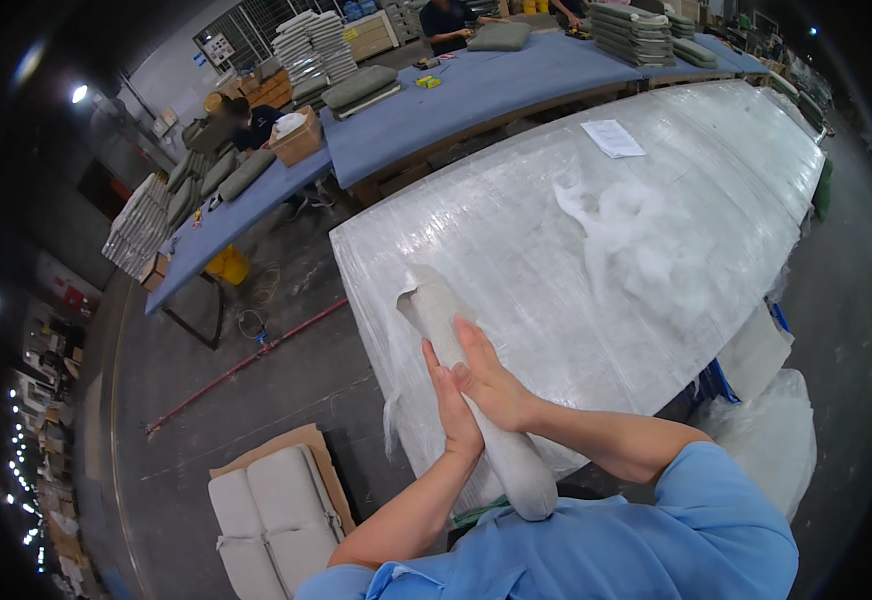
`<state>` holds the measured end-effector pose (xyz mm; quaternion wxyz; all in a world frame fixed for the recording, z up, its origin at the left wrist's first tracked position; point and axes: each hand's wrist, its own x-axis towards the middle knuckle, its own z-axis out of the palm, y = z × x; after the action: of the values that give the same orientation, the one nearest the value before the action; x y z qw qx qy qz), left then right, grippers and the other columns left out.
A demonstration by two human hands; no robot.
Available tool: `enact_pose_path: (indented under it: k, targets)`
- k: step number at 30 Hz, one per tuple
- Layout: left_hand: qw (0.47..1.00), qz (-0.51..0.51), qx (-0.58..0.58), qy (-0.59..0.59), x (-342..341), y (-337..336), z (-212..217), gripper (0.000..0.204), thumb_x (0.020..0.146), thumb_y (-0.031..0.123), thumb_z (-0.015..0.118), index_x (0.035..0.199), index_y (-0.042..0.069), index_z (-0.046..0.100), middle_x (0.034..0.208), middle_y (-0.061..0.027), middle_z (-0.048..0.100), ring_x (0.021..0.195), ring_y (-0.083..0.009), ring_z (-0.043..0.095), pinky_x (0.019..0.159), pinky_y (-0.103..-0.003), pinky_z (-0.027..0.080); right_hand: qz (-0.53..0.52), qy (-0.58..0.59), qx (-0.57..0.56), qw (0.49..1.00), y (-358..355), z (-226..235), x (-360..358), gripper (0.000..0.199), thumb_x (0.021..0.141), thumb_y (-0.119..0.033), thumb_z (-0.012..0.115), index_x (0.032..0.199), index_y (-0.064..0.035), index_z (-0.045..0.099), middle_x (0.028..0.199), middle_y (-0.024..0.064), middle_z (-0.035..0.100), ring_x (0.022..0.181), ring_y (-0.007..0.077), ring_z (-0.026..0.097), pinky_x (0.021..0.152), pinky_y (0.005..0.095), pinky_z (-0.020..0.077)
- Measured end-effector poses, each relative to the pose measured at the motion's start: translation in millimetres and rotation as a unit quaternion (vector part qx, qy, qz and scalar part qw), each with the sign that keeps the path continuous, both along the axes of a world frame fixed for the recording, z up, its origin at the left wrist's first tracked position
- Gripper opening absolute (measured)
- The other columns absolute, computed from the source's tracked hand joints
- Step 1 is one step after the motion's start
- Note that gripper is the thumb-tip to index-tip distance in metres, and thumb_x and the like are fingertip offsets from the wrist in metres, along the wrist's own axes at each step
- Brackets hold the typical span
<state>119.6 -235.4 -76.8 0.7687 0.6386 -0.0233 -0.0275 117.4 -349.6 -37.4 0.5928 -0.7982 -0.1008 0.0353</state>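
Observation:
A long, plump light-grey cushion point(518, 465) runs from the front of my shirt onto the plastic-covered table point(436, 240). Its far end shows a loose, gaping fabric edge; whatever is inside is hidden. My left hand point(453, 408) lies along the cushion's left side, fingers straight and pointing away from me. On its upper right side rests my right hand point(494, 385), palm down with outstretched fingers. The two hands meet near the thumbs, with the cushion against both palms. Loose white fibre stuffing point(636, 235) is heaped farther right on the table, beside a white paper sheet point(613, 139).
Pale cushions point(274, 510) lie on cardboard on the floor at lower left. A red pole point(246, 367) lies on the floor left of the table. Beyond stand blue-topped tables point(456, 105) with green-grey cushions and several people. White plastic-wrapped goods point(771, 425) sit at right.

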Motion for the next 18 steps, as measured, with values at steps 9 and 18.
enact_pose_path:
  k: [9,18]
  targets:
    - [0.999,-0.003,0.040,-0.010,32.5,15.0,11.3,0.085,0.113,0.063,0.035,0.175,0.013,0.007,0.180,-0.0152,0.019,0.160,-0.0335,0.032,0.129,-0.042,0.030,-0.011,-0.063,0.096,0.993,-0.1,-9.6,41.6,0.093,0.112,-0.068,0.029,0.173,-0.0023,0.005,0.177,0.0288,0.011,0.166,0.0405,0.010,0.134,0.0473,0.0117]
    - [0.991,-0.011,-0.094,0.092,91.7,11.2,24.3,0.084,0.114,0.065,0.029,0.174,0.008,0.014,0.178,-0.0127,0.023,0.159,-0.0290,0.033,0.127,-0.038,0.032,-0.045,0.107,0.250,0.961,14.8,-13.6,85.3,0.095,0.113,-0.066,0.031,0.172,0.0016,0.002,0.179,0.0248,0.010,0.167,0.0357,0.010,0.134,0.0440,0.0112]
